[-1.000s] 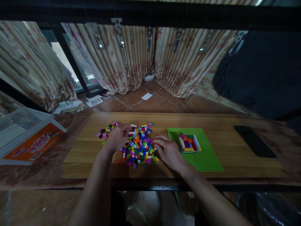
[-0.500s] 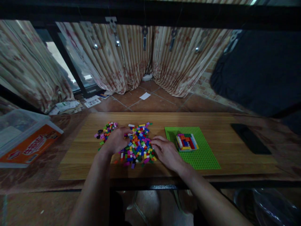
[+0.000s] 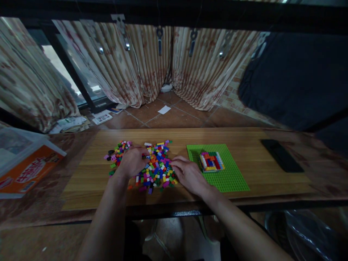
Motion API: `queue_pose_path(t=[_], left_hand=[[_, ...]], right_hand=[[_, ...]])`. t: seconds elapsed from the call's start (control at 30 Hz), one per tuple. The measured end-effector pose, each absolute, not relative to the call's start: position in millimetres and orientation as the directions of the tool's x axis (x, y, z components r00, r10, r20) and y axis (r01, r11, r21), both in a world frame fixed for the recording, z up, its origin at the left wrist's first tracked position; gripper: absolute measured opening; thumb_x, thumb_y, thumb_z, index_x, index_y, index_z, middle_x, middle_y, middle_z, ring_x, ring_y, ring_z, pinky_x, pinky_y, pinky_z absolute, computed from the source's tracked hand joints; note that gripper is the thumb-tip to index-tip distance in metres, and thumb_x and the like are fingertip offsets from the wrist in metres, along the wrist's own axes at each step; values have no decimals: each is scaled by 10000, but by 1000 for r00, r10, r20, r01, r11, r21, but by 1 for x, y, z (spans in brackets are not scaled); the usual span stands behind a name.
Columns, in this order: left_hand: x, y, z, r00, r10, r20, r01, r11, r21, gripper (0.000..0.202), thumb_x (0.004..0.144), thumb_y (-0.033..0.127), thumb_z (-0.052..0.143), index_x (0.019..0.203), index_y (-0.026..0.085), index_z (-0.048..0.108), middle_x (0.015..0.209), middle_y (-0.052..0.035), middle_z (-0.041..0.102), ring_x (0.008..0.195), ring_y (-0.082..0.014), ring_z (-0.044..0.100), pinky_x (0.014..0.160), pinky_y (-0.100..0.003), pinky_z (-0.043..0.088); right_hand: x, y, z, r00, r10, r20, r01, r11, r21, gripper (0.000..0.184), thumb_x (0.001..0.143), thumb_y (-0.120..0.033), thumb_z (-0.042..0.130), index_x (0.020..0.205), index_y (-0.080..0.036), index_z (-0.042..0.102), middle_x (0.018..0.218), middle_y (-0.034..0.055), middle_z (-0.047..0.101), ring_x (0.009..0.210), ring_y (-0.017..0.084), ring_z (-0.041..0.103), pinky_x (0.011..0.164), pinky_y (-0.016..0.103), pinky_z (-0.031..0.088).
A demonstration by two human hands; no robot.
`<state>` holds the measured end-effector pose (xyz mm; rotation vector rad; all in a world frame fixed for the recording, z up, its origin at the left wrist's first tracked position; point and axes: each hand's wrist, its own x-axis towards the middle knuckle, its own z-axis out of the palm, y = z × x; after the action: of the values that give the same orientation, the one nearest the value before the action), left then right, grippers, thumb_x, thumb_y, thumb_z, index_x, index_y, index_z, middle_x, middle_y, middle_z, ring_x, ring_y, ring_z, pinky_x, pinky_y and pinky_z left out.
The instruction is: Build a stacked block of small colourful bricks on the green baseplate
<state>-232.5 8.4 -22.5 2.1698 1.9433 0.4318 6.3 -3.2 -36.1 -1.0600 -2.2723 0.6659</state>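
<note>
A loose heap of small colourful building bricks (image 3: 156, 172) covers the middle left of the wooden board. Over its upper left part is my left hand (image 3: 133, 162), palm down, with thumb and forefinger apart among the bricks. My right hand (image 3: 189, 174) lies at the heap's right edge, its thumb and fingertips drawn together in a pinch. Whatever is between them is too small to make out. Right of that hand is a green baseplate (image 3: 231, 174), bearing a small squarish structure of multicoloured bricks (image 3: 212, 162) with white, red, blue and yellow parts.
A dark flat phone-like object (image 3: 281, 156) lies on the right of the wooden board (image 3: 89, 174). At the far left stands a clear plastic box with an orange label (image 3: 32, 168). Metal clips (image 3: 160, 41) hang from a dark bar above. Papers (image 3: 102, 117) lie beyond the board.
The view has shifted slightly, so the scene sits a little further left. Both hands stay at the brick heap in nearly the same poses; the structure on the baseplate looks the same.
</note>
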Motion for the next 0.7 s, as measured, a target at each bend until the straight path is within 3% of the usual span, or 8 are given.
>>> queue_pose_path(t=[0.23,0.4,0.5,0.6,0.7], left_hand=[[-233,8,-19,106,991,83,929,-129,347,141,752,205,528,765,206,668,936,-74,683,954,-237,606,908,-355,458],[-243,6,-17,84,975,207,798,-190,571,192,818,289,508,882,174,647,943,-77,664,902,-219,601,847,-334,464],[-232,4,-10,54,988,143,606,-146,782,238,824,365,549,941,185,653,837,-29,661,770,-185,598,729,-286,465],[-203,-1,-5,55,996,63,318,-77,945,259,811,390,615,974,198,677,843,-10,664,771,-158,589,718,-254,456],[-169,-7,-6,62,997,-42,0,42,999,276,784,385,674,993,204,692,791,3,656,727,-125,577,693,-225,457]], right_hand=[[7,-3,-34,-545,801,249,535,561,-632,225,928,-130,474,962,-189,688,1022,60,672,944,155,646,877,286,504],[7,-3,-34,-511,803,308,510,572,-642,235,928,-137,473,1003,-206,684,1046,56,677,967,160,642,891,301,502],[6,-5,-28,-459,801,384,459,584,-669,232,927,-160,491,1073,-231,656,1051,47,685,981,164,640,888,317,506],[5,-7,-20,-342,830,442,416,555,-720,223,905,-232,560,1117,-235,629,1031,47,693,937,170,647,854,328,518],[7,-9,-14,-217,859,463,396,511,-763,253,862,-272,631,1114,-242,626,1008,39,690,879,165,642,814,319,521]])
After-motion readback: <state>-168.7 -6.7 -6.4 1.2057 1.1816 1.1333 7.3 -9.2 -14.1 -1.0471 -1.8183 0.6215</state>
